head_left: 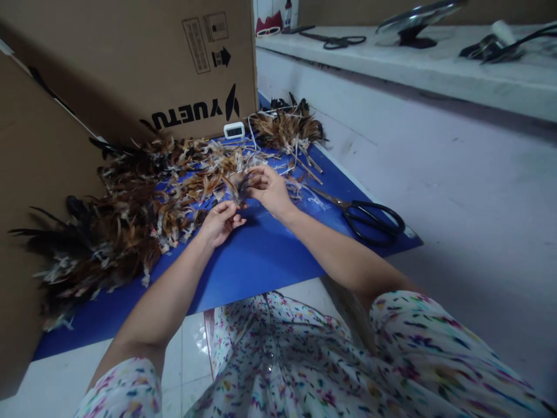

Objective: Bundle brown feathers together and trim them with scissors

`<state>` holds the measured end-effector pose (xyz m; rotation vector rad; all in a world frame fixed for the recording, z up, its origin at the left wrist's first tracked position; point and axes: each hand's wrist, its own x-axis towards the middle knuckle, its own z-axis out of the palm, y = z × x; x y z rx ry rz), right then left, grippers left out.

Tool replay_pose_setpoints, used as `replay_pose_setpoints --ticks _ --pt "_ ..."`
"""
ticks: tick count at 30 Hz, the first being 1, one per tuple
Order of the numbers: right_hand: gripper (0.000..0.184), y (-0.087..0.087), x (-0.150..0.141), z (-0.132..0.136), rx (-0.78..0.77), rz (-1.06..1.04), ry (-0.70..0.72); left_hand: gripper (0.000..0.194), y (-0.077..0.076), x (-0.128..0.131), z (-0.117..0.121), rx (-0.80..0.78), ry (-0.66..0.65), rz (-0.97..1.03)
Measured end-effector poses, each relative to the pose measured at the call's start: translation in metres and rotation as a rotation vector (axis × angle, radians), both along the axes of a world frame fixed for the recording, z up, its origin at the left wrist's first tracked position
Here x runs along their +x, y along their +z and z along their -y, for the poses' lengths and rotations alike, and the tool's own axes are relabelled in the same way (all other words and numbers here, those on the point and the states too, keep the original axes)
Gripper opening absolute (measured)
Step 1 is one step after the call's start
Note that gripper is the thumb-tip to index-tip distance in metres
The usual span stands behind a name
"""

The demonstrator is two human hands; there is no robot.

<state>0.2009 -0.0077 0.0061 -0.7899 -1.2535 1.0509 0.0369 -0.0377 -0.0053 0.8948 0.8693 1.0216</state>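
Note:
Between my two hands is a small tuft of brown and grey feathers (237, 187). My left hand (221, 222) pinches its lower end with thumb and forefinger. Closed on the tuft's upper right side are the fingers of my right hand (270, 190). Many small feather bunches (200, 174) with pale ends lie just beyond my hands on a blue board (261, 255). Black-handled scissors (369, 220) rest on the board to the right of my right forearm, blades pointing toward the feathers.
A larger pile of dark feathers (113, 232) spreads along the left. Behind stand a big cardboard box (130, 64), a small white digital display (234, 130) and a tied feather bundle (287, 128). A white ledge (369, 58) on the right carries another pair of scissors (339, 42).

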Motion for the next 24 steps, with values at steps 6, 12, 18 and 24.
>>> replay_pose_setpoints --ticks 6,12,18,24 --pt "0.051 0.000 -0.001 0.002 0.040 0.044 -0.022 0.023 -0.005 -0.001 -0.005 0.030 0.055 0.008" --pt "0.052 -0.006 -0.003 -0.002 0.080 0.067 -0.054 0.021 -0.006 -0.002 -0.005 0.035 0.071 0.055" --pt "0.046 -0.010 -0.002 -0.005 0.169 0.136 -0.150 0.022 0.000 0.001 0.000 -0.017 0.101 0.124" --pt "0.046 -0.012 -0.007 0.000 0.217 0.176 -0.146 0.019 -0.002 0.002 0.001 -0.032 0.052 0.070"
